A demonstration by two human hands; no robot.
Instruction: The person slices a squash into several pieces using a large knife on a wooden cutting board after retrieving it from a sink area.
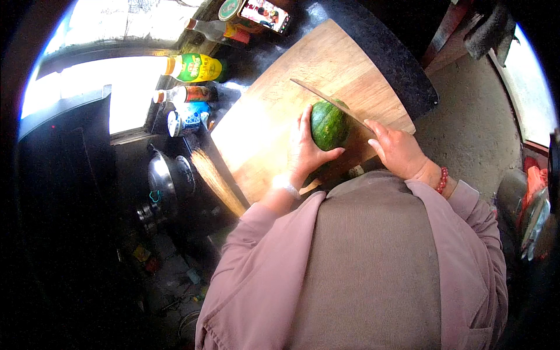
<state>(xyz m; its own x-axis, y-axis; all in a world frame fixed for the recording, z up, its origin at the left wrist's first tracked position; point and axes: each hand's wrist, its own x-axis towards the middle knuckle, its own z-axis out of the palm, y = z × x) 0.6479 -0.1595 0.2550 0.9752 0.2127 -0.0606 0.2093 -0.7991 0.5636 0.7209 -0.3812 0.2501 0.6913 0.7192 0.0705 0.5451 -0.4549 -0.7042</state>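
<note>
A round green squash (pixel 327 127) rests on a large wooden cutting board (pixel 267 113). Around its left and lower side my left hand (pixel 308 146) is spread, thumb and fingers pressed to the rind. My right hand (pixel 396 146) grips a long-bladed kitchen knife (pixel 321 95) near the board's right edge; its handle is hidden in the fist. The blade slants up and left across the squash's upper right part. Whether its edge has entered the rind cannot be told.
Beyond the board's left side stand a yellow-green bottle (pixel 194 68), glass bottles (pixel 214 30) and a blue-white container (pixel 188 119). A phone (pixel 264 15) leans at the top. A straw brush (pixel 216 181) lies by the lower left edge, near a metal pan (pixel 162 175).
</note>
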